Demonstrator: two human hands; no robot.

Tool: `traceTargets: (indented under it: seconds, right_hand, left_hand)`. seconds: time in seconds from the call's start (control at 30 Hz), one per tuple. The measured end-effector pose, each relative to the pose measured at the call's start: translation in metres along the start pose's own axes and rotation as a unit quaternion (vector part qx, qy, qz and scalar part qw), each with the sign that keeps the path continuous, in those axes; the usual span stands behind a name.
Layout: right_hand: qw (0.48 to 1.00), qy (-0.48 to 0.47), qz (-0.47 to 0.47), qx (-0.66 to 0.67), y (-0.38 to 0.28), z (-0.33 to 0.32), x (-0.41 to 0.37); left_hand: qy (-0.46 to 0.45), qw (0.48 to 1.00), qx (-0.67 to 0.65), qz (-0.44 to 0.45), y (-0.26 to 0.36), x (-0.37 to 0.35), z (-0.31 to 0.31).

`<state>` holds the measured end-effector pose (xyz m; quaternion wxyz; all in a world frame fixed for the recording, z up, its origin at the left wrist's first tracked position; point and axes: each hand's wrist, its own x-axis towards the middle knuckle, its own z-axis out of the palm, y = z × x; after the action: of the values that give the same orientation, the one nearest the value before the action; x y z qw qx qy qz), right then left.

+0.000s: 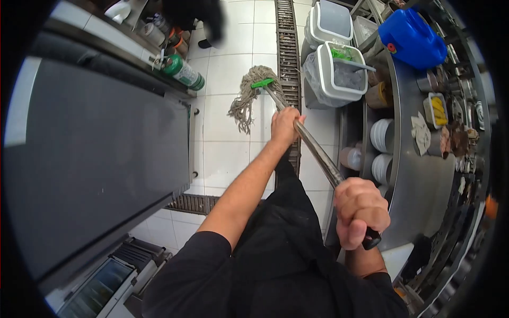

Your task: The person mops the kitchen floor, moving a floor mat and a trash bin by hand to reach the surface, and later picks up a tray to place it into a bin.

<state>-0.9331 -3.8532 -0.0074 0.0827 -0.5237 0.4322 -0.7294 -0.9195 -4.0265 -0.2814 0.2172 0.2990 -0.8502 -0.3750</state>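
A string mop (319, 153) slants across the view, its metal handle running from the lower right up to a green clamp (262, 83). Its grey strands (244, 106) lie spread on the white floor tiles, with some reaching the drain grate. My left hand (286, 126) is wrapped round the lower part of the handle, not far from the mop head. Higher up, close to the black end cap (371, 239), my right hand (360, 212) is closed round the handle. Both hands are on the same pole.
White bins (335, 74) with bags stand right of the floor drain (289, 58). A steel counter (419, 196) with a blue jerrycan (412, 38) and shelved plates (382, 135) lines the right. A dark-topped unit (101, 159) and a green cylinder (183, 72) are left. Another person's dark-clothed leg (209, 21) shows ahead.
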Motion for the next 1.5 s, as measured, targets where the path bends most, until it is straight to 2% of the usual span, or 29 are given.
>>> traceTargets:
  seconds: [0.1,0.17,0.2,0.23,0.3,0.4,0.53,0.63,0.7,0.8,1.0,1.1,1.23,1.3,1.37,1.43,1.5]
  right_hand:
    - [1.000,0.005,-0.005,-0.002,0.086,-0.031,0.049]
    - [0.999,-0.030,0.009,-0.016,0.141,-0.051,0.067]
    - [0.996,-0.066,0.038,-0.048,0.162,-0.059,0.078]
    - [0.996,-0.064,0.025,-0.062,0.192,-0.064,0.085]
    - [0.994,-0.067,0.019,-0.089,0.245,-0.079,0.106]
    - [0.992,-0.024,0.011,-0.123,0.316,-0.093,0.150]
    - [0.987,-0.028,0.019,-0.158,0.397,-0.102,0.215]
    - [0.984,-0.027,0.009,-0.173,0.456,-0.099,0.265]
    - [0.984,-0.027,0.009,-0.176,0.490,-0.097,0.300]
    - [0.983,-0.022,0.012,-0.180,0.548,-0.101,0.351]
    - [0.980,-0.024,0.037,-0.196,0.662,-0.129,0.461]
    - [0.979,-0.030,0.028,-0.202,0.729,-0.144,0.523]
    - [0.978,-0.008,-0.022,-0.207,0.851,-0.178,0.611]
    - [0.976,-0.030,0.003,-0.217,0.927,-0.206,0.655]
    - [0.978,0.009,-0.029,-0.208,1.006,-0.230,0.718]
    - [0.973,0.022,-0.019,-0.227,1.100,-0.254,0.779]
    - [0.972,0.004,0.051,-0.228,1.189,-0.274,0.840]
  left_hand:
    - [-0.004,0.998,-0.029,-0.052,-0.035,0.108,0.029]
    - [-0.022,0.990,0.081,-0.113,-0.046,0.169,0.035]
    - [-0.075,0.979,0.115,-0.153,-0.047,0.201,0.031]
    - [-0.080,0.973,0.167,-0.134,-0.054,0.226,0.032]
    - [-0.109,0.976,0.121,-0.142,-0.056,0.269,0.033]
    - [-0.073,0.991,0.025,-0.109,-0.046,0.317,0.032]
    - [-0.011,1.000,-0.018,-0.022,-0.080,0.393,0.046]
    - [-0.079,0.995,0.038,-0.057,-0.095,0.476,0.025]
    - [-0.093,0.991,0.058,-0.072,-0.108,0.529,0.017]
    - [-0.122,0.986,0.068,-0.090,-0.138,0.616,0.022]
    - [-0.215,0.964,0.114,-0.108,-0.159,0.791,0.018]
    - [-0.195,0.952,0.203,-0.121,-0.167,0.876,0.020]
    - [-0.224,0.938,0.253,-0.080,-0.198,1.003,0.030]
    - [-0.194,0.959,0.195,-0.069,-0.223,1.043,0.040]
    - [-0.139,0.979,0.146,-0.029,-0.261,1.080,0.062]
    - [-0.233,0.950,0.167,-0.124,-0.252,1.107,0.053]
    - [-0.275,0.939,0.165,-0.126,-0.279,1.114,0.049]
